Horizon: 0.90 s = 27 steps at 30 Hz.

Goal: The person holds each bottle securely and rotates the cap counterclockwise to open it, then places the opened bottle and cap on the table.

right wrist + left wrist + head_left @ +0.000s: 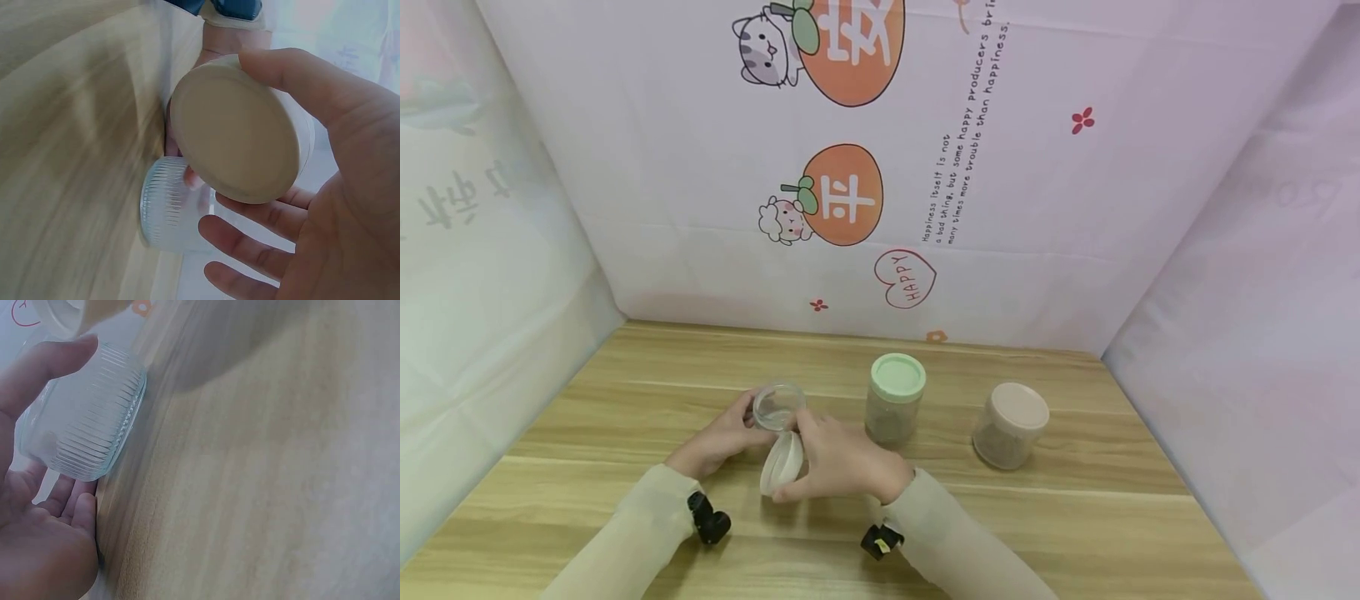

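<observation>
Lid pinched in right hand, tilted at near side of lidless glass jar; left hand curled round that jar, left of green-lidded jar. Beige-lidded jar farther right.

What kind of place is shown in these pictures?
Probably a tabletop booth set up for recording: a wooden table, a printed cloth behind it, pale cloth at both sides, and a few jars.
</observation>
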Tool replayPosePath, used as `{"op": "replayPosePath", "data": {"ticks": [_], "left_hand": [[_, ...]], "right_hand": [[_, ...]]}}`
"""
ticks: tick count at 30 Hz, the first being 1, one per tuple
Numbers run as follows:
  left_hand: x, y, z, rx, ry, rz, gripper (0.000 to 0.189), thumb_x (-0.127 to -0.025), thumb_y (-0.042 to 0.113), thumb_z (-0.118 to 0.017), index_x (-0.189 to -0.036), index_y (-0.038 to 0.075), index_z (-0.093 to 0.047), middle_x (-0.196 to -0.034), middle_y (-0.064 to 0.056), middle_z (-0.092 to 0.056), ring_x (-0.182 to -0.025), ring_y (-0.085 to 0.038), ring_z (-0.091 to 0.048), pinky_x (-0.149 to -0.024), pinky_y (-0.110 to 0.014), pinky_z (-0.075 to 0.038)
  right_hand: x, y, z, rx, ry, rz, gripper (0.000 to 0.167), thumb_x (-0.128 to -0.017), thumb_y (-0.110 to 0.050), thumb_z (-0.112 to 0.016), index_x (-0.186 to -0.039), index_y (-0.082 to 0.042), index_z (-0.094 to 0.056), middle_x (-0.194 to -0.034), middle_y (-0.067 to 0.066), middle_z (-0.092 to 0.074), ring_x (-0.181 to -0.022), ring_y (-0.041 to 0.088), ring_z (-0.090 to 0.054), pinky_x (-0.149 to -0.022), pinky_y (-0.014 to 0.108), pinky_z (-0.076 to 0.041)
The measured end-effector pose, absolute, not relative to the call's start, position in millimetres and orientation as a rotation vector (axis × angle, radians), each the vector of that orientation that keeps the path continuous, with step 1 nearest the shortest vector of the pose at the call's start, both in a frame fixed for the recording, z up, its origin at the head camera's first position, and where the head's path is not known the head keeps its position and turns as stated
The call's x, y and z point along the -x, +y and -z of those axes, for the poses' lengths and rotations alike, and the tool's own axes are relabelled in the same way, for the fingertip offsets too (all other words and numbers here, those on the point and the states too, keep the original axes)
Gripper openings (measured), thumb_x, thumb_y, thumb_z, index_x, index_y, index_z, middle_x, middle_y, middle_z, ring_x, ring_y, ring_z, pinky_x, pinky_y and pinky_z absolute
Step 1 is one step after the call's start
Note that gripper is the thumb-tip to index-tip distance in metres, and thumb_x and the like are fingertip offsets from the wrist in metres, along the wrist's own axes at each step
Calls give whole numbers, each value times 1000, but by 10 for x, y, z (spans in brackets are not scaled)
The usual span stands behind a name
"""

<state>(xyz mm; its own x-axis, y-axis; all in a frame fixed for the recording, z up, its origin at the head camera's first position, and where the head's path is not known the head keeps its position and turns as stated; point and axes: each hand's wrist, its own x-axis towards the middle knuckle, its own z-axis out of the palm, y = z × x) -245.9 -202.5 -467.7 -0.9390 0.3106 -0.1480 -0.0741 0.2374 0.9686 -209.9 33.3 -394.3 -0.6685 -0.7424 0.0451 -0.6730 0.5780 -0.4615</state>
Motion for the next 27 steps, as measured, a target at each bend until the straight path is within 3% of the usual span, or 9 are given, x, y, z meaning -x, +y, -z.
{"op": "replayPosePath", "data": {"ticks": [11,18,27], "left_hand": [[2466,-2015,4678,-211,2216,-1759,95,-87,17,-79,-157,6,-17,-155,-24,-30,-143,-44,-27,-115,-61,-22],[2451,-2016,4662,-204,2208,-1774,97,-85,17,-81,-157,7,-17,-155,-22,-31,-144,-43,-26,-115,-62,-20],[2430,-1998,4651,-211,2206,-1779,96,-84,16,-81,-156,4,-18,-152,-24,-36,-141,-42,-32,-115,-60,-23]], "right_hand": [[2114,332,4150,1255,2499,848,79,-76,-40,-88,-130,-10,-40,-117,5,-56,-101,6,-54,-85,18,-47],[2093,324,4222,1197,2478,820,82,-76,-50,-85,-134,-16,-38,-123,2,-58,-103,4,-56,-83,21,-49],[2066,245,4338,1359,2403,874,79,-80,-36,-87,-131,-5,-37,-127,9,-54,-112,10,-55,-96,19,-44]]}}
